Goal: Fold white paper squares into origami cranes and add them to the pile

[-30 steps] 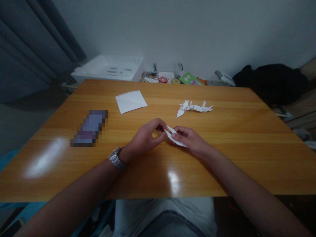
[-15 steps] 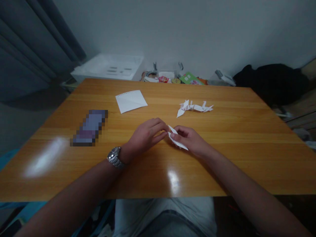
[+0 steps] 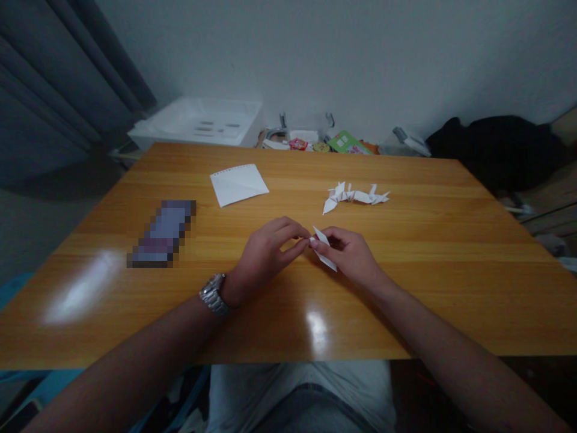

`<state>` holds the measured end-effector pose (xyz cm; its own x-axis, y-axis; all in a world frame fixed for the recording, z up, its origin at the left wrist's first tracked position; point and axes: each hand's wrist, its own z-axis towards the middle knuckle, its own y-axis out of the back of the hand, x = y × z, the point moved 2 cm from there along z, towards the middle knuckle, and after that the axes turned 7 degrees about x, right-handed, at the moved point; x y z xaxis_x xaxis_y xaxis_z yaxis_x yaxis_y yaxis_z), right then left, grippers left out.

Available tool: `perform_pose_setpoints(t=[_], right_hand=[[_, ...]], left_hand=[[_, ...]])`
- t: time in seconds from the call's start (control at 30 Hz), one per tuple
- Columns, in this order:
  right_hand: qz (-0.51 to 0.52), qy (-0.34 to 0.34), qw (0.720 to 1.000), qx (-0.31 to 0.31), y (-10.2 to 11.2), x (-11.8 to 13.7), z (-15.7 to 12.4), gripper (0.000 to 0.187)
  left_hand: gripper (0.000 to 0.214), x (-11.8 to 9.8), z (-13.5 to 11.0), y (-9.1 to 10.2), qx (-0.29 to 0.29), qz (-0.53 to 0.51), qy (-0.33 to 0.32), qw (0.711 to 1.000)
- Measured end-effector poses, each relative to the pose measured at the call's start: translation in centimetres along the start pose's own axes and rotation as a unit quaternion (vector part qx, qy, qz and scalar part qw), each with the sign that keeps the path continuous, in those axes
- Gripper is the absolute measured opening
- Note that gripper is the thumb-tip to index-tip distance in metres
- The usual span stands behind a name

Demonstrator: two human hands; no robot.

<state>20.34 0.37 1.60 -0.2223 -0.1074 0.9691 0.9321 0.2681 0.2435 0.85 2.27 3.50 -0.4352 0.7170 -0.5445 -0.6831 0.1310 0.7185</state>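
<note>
A narrow folded white paper (image 3: 323,249) is held just above the middle of the bench, between the two hands, its long axis tilted from upper left to lower right. Its lower end is left pointing out past the right hand (image 3: 349,255), and its upper tip stands clear above the fingers. The paper is pinched by the right hand, whose thumb and curled fingers are closed on it. The left hand (image 3: 264,252) is held almost shut, with its fingers curved inward and their tips brought against the paper's left end, beside the right hand's fingertips; whether the paper is actually gripped by it cannot be told. A silver metal wristwatch (image 3: 213,294) is worn on the left wrist.

On the wooden bench (image 3: 406,300), a white paper figure (image 3: 354,196) with several pointed folds is laid beyond the hands and to the right. A loose square paper sheet (image 3: 238,184) with a fine torn top edge lies beyond the hands to the left. A pixelated oblong object (image 3: 162,234) is lying further left, its details hidden.

Past the far edge of the bench, a white plastic tray (image 3: 198,120) and a green booklet (image 3: 345,143) are seen among small items against the wall. A black cloth (image 3: 491,153) is heaped at the right, and a grey curtain (image 3: 58,78) hangs at the left.
</note>
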Motion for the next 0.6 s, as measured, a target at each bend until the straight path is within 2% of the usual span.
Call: perform_pose_setpoints(t=[0.27,0.6], right_hand=[[-0.017,0.032,0.999,-0.033,0.12,0.16,-0.11,0.025],[0.001,0.047,0.998,-0.031,0.04,-0.03,-0.03,0.023]], left_hand=[[0.007,0.00,0.01,-0.59,-0.043,-0.124,0.083,0.988],[0.006,-0.09,0.09,-1.02,-0.043,-0.203,0.100,0.973]])
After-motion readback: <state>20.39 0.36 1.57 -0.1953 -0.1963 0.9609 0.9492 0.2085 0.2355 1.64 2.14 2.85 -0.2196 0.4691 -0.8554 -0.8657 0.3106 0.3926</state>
